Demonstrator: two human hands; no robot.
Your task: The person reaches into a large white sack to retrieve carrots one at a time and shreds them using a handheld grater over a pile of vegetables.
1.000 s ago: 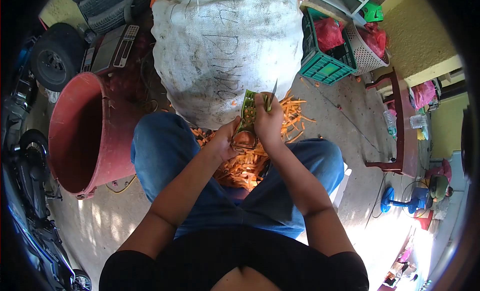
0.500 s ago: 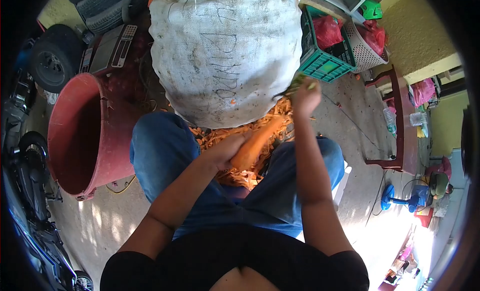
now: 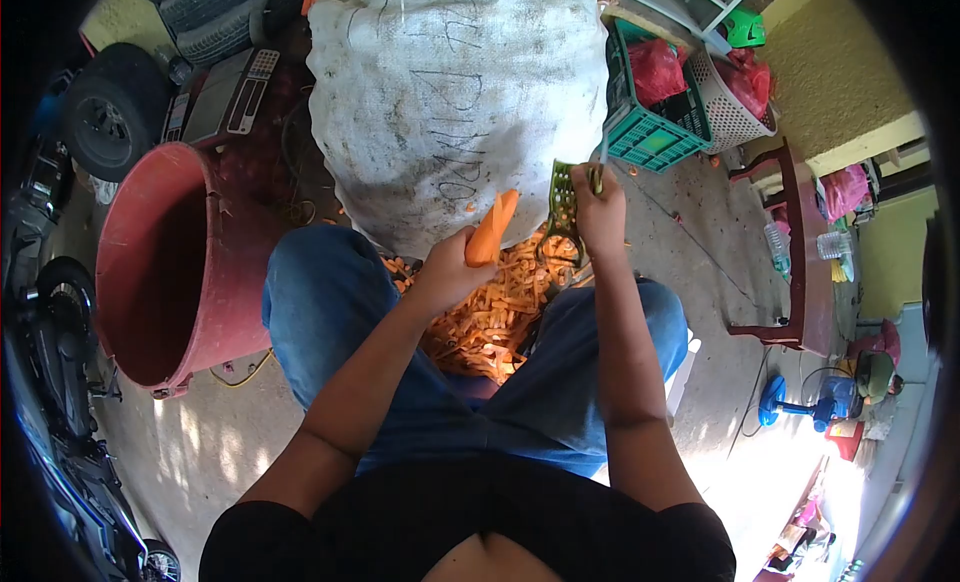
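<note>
My left hand (image 3: 450,274) is closed round an orange carrot (image 3: 492,232), its upper end sticking up toward the sack. Closed in my right hand (image 3: 602,217) is a green peeler-like tool (image 3: 563,202) with rows of holes and a loop at its lower end. A thin metal part (image 3: 603,147) shows above the same hand. Tool and carrot are apart. Between my knees lies a heap of orange carrot peelings (image 3: 500,317). Just beyond stands a large, full white woven sack (image 3: 400,112) with dark writing on it.
To the left, a big red tub (image 3: 240,282) lies tipped, its mouth facing left, near a wheel (image 3: 110,112). Beyond the sack's right side are a green crate (image 3: 655,137) and a white basket (image 3: 735,122) holding red bags. Farther right is a reddish wooden frame (image 3: 800,252).
The carrot has moved up and left and now stands steeper. My right hand has come slightly down and left with the tool, which was blurred before. The two no longer nearly meet.
</note>
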